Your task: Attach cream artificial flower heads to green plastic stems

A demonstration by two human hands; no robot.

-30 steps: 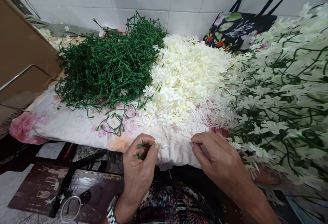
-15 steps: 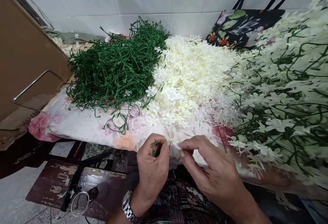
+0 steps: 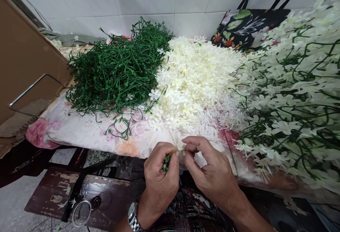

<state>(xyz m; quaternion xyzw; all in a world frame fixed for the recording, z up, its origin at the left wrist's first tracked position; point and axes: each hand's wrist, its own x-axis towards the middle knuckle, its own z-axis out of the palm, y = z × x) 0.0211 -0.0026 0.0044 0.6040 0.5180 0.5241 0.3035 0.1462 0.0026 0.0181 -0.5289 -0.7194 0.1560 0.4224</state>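
Grip and layout of materials at close range

The left hand (image 3: pixel 160 173) has its thumb and forefinger pinched together at the tips, with the remaining fingers curled around green plastic stems (image 3: pixel 166 163), which show in the hollow of the fist; this hold presumably steadies the stems while leaving the fingertips free. The right hand (image 3: pixel 212 171) faces it just beside, thumb and forefinger bent close to one another. A small pale piece lies around the fingertips, too blurred to identify; whether the right hand grips it cannot be told.

Ahead, on a white floral-print cloth (image 3: pixel 87 133), sit a tangled heap of dark green plastic stems (image 3: pixel 114 69) on the left and, adjoining it, a heap of cream-white artificial blossoms (image 3: pixel 196 79). White blossoms on green stems (image 3: pixel 289 97) are massed at the right. The arrangement appears to separate the parts by kind, with both loose heaps within easy reach
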